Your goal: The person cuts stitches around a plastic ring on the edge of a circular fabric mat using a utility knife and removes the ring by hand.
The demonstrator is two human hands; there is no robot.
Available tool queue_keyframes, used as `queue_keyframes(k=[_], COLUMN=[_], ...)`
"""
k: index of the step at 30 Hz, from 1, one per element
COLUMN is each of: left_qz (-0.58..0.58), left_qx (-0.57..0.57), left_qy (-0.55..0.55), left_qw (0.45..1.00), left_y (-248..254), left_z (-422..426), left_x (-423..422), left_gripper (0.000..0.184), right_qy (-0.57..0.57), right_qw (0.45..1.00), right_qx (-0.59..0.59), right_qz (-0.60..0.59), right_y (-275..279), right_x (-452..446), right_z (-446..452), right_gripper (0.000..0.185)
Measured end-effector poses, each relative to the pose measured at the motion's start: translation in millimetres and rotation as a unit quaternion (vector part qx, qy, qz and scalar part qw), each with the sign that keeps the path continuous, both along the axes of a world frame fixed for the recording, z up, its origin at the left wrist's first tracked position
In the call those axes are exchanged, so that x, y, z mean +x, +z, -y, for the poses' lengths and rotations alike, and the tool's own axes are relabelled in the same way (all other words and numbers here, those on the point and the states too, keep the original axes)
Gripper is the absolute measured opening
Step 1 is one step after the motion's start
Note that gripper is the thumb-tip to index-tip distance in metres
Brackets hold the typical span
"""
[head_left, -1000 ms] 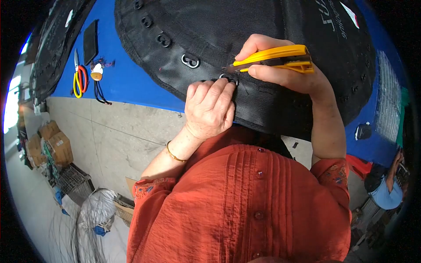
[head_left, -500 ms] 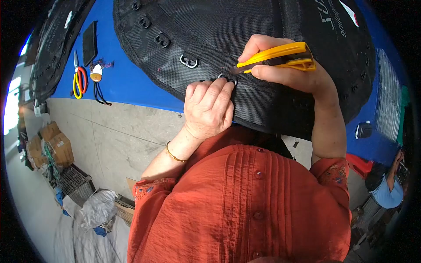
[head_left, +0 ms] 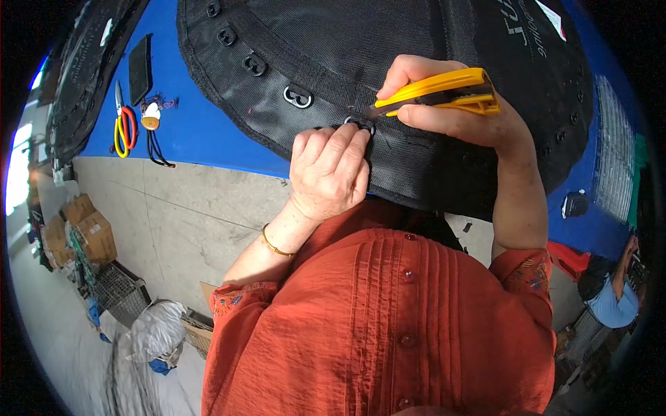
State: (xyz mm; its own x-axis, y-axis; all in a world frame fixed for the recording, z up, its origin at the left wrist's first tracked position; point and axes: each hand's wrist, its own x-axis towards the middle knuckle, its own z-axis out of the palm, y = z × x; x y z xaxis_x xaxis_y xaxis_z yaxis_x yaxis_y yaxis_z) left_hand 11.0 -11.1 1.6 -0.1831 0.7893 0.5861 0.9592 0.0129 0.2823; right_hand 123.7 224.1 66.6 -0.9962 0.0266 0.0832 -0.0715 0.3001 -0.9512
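Observation:
A large black mesh fabric piece [head_left: 333,48] with white lettering lies over the table. Metal rings, such as this ring [head_left: 298,96], are attached along its curved border. My left hand [head_left: 329,166] is closed over the fabric's near edge, fingertips at another ring [head_left: 359,124]; its thumb is mostly hidden. My right hand [head_left: 454,114] grips yellow thread snips [head_left: 437,90] between thumb and fingers. The snips' dark tips point left and meet the fabric just above the ring by my left fingers. Whether the tips touch a thread is too small to tell.
On the blue tabletop [head_left: 208,145] at left lie red-and-yellow scissors [head_left: 125,132], a dark flat case [head_left: 140,69] and a small tag with a black cord [head_left: 150,123]. Cardboard boxes [head_left: 96,236] and a wire crate [head_left: 121,295] stand on the floor. Another person [head_left: 614,301] is at far right.

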Motion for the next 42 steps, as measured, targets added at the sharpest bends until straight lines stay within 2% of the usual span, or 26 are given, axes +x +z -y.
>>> queue_keyframes(k=[8, 10, 14, 21, 24, 26, 28, 30, 33, 35, 37, 39, 42], left_qz=[0.001, -0.003, 0.000, 0.001, 0.000, 0.000, 0.001, -0.003, -0.005, -0.004, -0.002, -0.003, -0.003], left_qx=[-0.001, -0.001, -0.008, -0.008, -0.008, -0.009, -0.009, -0.007, -0.005, -0.006, -0.006, -0.007, -0.008], left_qy=[-0.001, 0.000, -0.001, 0.000, 0.000, 0.000, 0.001, 0.001, 0.001, 0.002, -0.001, 0.000, 0.001], left_qw=[1.000, 1.000, 1.000, 1.000, 1.000, 1.000, 1.000, 1.000, 1.000, 1.000, 1.000, 1.000, 1.000], left_y=[0.3, -0.5, -0.5, 0.1, 0.3, 0.0, -0.2, -0.3, -0.4, -0.3, -0.2, 0.4, -0.7], left_z=[0.3, 0.3, 1.1, 1.2, 1.3, 1.2, 1.3, 0.9, 0.7, 0.4, 0.8, 0.8, 1.1], left_x=[-0.1, -0.1, -0.3, -0.1, -0.3, 0.0, -0.1, -0.3, 0.2, 0.2, -0.2, -0.3, -0.3], left_gripper=[0.041, 0.041, 0.042, 0.043, 0.043, 0.043, 0.043, 0.042, 0.042, 0.042, 0.042, 0.042, 0.042], right_qy=[0.001, -0.025, -0.093, -0.074, -0.087, -0.040, -0.020, 0.002, -0.022, -0.015, -0.057, -0.075, -0.119], right_qw=[1.000, 0.996, 0.993, 0.995, 0.991, 0.966, 0.975, 0.998, 0.999, 0.999, 0.997, 0.992, 0.986], right_qx=[-0.004, 0.049, 0.065, 0.065, 0.091, 0.168, 0.131, -0.001, 0.012, 0.017, -0.031, -0.098, -0.104], right_qz=[0.004, -0.072, -0.020, -0.016, -0.045, -0.195, -0.176, -0.062, -0.021, -0.042, -0.030, 0.038, 0.047], right_y=[-2.6, -6.9, 0.0, -5.6, -8.7, -11.7, -13.6, -18.0, -12.0, -14.3, -10.5, -9.0, -2.7], right_x=[2.3, 0.0, 1.0, -2.9, -6.5, -13.1, -8.4, -4.5, -1.9, -2.4, -4.0, -4.9, -4.9], right_z=[-0.4, -0.1, 4.5, 5.4, 1.1, -4.4, -7.1, -6.8, -6.0, -4.3, 2.9, 4.1, 8.0], right_gripper=[0.014, 0.014, 0.018, 0.021, 0.023, 0.024, 0.025, 0.024, 0.028, 0.028, 0.025, 0.024, 0.027])
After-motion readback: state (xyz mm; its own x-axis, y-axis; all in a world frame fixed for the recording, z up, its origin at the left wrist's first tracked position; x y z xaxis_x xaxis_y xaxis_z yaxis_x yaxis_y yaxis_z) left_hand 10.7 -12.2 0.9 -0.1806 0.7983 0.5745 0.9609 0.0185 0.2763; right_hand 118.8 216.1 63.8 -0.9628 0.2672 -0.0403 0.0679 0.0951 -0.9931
